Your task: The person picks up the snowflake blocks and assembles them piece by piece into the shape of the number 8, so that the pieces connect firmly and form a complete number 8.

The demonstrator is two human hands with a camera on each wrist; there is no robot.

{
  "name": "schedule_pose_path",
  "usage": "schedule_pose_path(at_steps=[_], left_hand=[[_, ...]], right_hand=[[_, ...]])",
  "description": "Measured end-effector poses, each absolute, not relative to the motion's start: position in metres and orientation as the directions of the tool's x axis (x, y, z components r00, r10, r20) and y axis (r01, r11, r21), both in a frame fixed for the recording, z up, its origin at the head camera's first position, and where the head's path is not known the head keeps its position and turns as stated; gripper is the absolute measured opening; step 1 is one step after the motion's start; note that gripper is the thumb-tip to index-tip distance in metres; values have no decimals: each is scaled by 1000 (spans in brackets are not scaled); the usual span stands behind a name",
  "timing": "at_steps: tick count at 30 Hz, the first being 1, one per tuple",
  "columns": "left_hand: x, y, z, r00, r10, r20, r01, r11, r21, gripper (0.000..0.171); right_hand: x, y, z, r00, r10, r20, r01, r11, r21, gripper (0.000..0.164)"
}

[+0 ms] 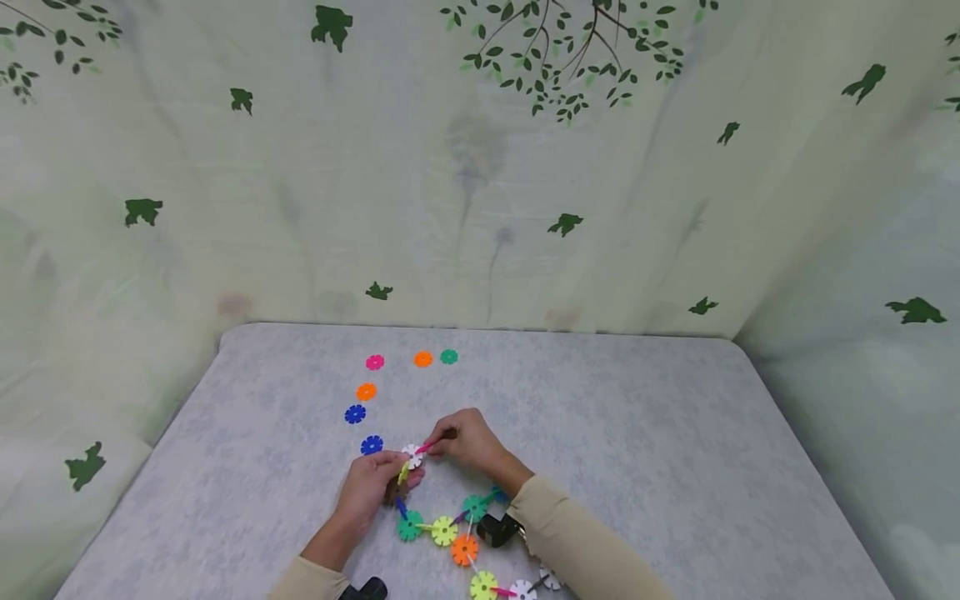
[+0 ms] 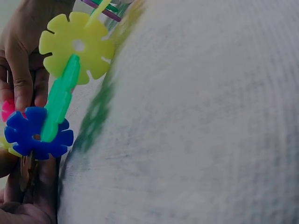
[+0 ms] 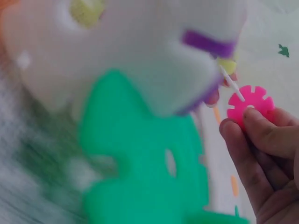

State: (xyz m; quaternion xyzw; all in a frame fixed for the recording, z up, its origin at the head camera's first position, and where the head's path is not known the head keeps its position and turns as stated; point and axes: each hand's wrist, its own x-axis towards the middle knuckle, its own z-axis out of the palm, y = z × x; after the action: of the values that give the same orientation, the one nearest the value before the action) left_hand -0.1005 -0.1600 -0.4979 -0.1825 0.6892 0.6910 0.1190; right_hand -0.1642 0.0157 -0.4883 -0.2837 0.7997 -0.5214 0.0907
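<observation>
In the head view my right hand (image 1: 468,442) pinches a pink interlocking disc (image 3: 252,105) between thumb and fingers. The pink disc's notched edge meets a thin white disc (image 1: 412,455), seen edge-on in the right wrist view. My left hand (image 1: 367,487) grips the end of a disc chain by the white disc and a yellow disc (image 1: 403,473). A brown disc (image 2: 28,172) lies by the left fingers. From there the chain runs through a blue disc (image 2: 37,133), a green disc (image 1: 409,526) and a lime-yellow disc (image 1: 444,531).
More linked discs, including an orange disc (image 1: 464,550), trail toward the front edge under the right forearm. Loose discs lie farther back: blue (image 1: 372,445), orange (image 1: 366,392), pink (image 1: 375,362) and green (image 1: 448,357). A leaf-patterned curtain (image 1: 480,208) hangs behind the grey table (image 1: 637,417).
</observation>
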Motion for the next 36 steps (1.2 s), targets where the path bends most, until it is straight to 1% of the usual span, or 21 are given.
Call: schedule_pose_path(at_steps=[4,8,11,13,17,19,20,22,25,28,30,32,34,36], left_hand=[[-102,-163,-500,-896,-44,-441,-439,-45,897,24],[-102,-169,-502,-892,33,-452,-453,-61,889,35],[-103,-174,-502,-893,106,-438,-443,-34,896,44],[-103,-176,-501,-894,141,-425,-432,-17,902,47],[-105,-175,-500,-890,170,-423,-428,9,904,48],[-105,-174,-500,-889,169,-425,-428,21,903,48],[-106,-172,-501,-888,168,-428,-430,27,903,48],[-106,-170,-503,-884,166,-436,-438,27,899,50],[-106,-169,-504,-878,167,-449,-452,17,892,52],[-106,-171,-502,-871,192,-452,-458,12,889,53],[-105,-175,-499,-867,220,-446,-453,23,891,53],[-105,-180,-498,-866,242,-438,-445,31,895,53],[-106,-185,-497,-867,257,-427,-435,26,900,51],[-106,-185,-499,-869,271,-414,-426,17,905,50]], right_hand=[[-168,16,-484,-814,-574,88,-334,338,-880,4],[-174,17,-481,-784,-620,34,-329,368,-870,2],[-178,17,-480,-751,-660,32,-360,368,-857,4],[-181,16,-477,-718,-695,32,-385,358,-851,5],[-195,21,-468,-652,-757,-45,-376,374,-848,12],[-209,28,-464,-646,-756,-107,-335,407,-850,16],[-218,32,-463,-658,-741,-133,-309,426,-850,18],[-238,41,-461,-712,-678,-184,-228,470,-853,18],[-267,50,-464,-817,-529,-230,-120,546,-829,19],[-288,45,-472,-893,-378,-243,-65,643,-763,29],[-296,36,-478,-921,-314,-230,-73,719,-691,37],[-301,24,-484,-930,-294,-218,-99,776,-623,44],[-304,13,-489,-934,-293,-206,-129,812,-569,45],[-304,10,-494,-936,-292,-197,-149,835,-530,41]])
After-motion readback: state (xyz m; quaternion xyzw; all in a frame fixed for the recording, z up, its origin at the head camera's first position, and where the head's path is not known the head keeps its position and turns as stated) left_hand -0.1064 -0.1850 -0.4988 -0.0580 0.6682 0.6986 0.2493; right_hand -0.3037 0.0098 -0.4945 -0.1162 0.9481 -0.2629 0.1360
